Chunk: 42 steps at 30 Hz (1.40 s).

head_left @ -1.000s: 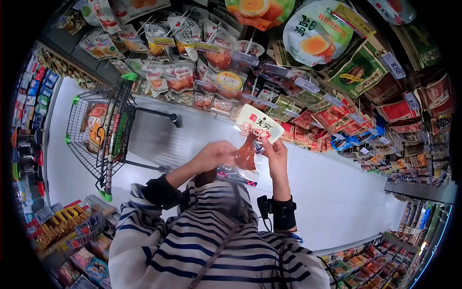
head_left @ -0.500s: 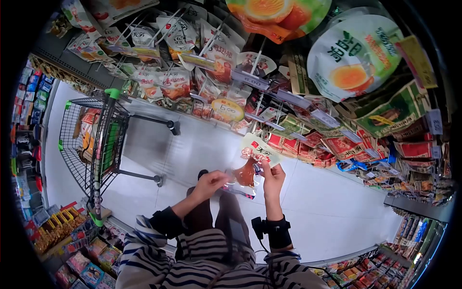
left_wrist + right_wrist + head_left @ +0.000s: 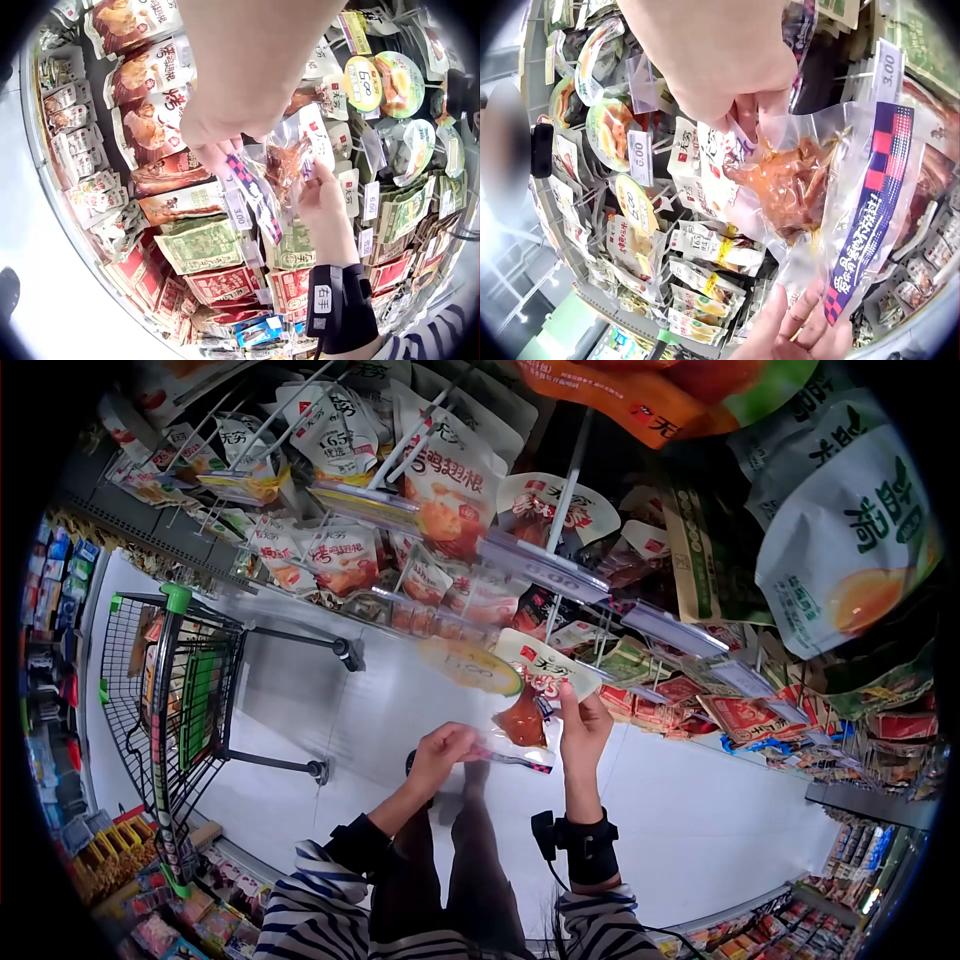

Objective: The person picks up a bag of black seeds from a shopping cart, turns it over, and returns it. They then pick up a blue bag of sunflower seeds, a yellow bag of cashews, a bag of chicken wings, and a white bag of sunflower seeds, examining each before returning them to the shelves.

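A clear snack pack with a brown cooked drumstick (image 3: 522,722) inside and a white printed header is held up between both hands. My right hand (image 3: 585,730) grips its upper right side, thumb on the front. At the lower left edge, my left hand (image 3: 437,758) pinches the clear plastic. The right wrist view shows the left hand's fingers (image 3: 804,309) at the pack's corner, beside a purple-and-red checkered strip (image 3: 874,202). In the left wrist view, the left fingertips partly hide behind the hand, and the right hand (image 3: 326,210) holds the other side.
Hooks of hanging snack packs (image 3: 445,485) fill the shelf ahead, with price tags (image 3: 550,568) sticking out and a round yellow price sign (image 3: 470,665) near the pack. A shopping cart (image 3: 170,710) stands on the left. More goods (image 3: 195,920) line the shelves behind.
The view has moved closer to the shelf, and the cart now sits further left. Both hands still hold the drumstick pack, which is slightly lower in view.
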Tool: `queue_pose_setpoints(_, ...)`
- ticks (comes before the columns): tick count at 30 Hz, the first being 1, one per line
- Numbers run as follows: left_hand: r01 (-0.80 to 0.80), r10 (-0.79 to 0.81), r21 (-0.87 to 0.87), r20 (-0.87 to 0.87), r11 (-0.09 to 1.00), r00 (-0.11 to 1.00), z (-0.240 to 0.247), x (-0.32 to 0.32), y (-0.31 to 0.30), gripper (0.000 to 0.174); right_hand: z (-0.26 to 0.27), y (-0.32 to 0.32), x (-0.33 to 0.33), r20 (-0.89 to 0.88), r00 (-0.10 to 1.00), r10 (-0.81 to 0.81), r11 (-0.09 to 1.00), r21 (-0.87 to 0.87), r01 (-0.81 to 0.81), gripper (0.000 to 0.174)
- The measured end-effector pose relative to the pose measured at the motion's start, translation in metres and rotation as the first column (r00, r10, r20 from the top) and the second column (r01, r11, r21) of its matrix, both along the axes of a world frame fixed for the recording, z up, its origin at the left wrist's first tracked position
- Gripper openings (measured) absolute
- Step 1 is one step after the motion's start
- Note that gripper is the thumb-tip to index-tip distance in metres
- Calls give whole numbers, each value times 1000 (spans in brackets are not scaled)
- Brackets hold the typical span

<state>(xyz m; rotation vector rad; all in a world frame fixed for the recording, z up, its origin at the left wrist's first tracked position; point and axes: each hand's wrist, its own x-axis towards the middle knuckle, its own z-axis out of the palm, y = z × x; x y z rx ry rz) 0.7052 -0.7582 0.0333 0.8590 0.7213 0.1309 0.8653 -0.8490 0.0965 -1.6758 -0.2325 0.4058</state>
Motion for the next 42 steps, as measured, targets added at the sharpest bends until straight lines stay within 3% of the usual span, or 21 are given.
queue_pose_setpoints(7,-95,87,105,84,990,993,-19,41,30,17,8,47,35,105,991,80,995,53,-86,19)
queue_pose_setpoints(8,-80,62,192,95,978,994,-23,44,35,14,14,53,39,105,993,60,996,55,-66,16)
queue_pose_setpoints(12,-198,165,183,182,963,969,-21,60,48,12,15,61,52,147,983,108,991,62,-118,13)
queue_pose_setpoints(16,-235,194,170,229,957,954,-12,78,64,11,16,74,60,144,982,124,932,322,-165,14)
queue_pose_setpoints(19,-245,203,237,189,940,961,-20,87,77,11,20,77,69,270,951,153,913,330,-241,18)
queue_pose_setpoints(20,-236,199,266,160,935,967,-23,89,82,11,27,72,70,202,958,206,964,125,-234,17)
queue_pose_setpoints(23,-252,197,335,189,908,962,-20,98,92,11,34,84,77,437,877,202,877,319,-361,11)
queue_pose_setpoints(26,-301,224,380,235,874,946,-12,103,98,10,33,92,84,548,816,183,803,396,-446,6)
queue_pose_setpoints(30,-311,236,371,233,875,943,3,106,101,9,40,92,85,570,807,152,840,356,-410,3)
queue_pose_setpoints(32,-322,234,392,258,862,938,-1,107,102,9,42,94,85,521,844,129,847,385,-367,4)
queue_pose_setpoints(38,-278,196,342,255,898,947,6,109,106,10,39,96,84,434,900,39,962,226,-150,13)
queue_pose_setpoints(42,-283,203,328,257,901,945,8,110,106,10,36,95,85,322,945,58,974,189,-124,15)
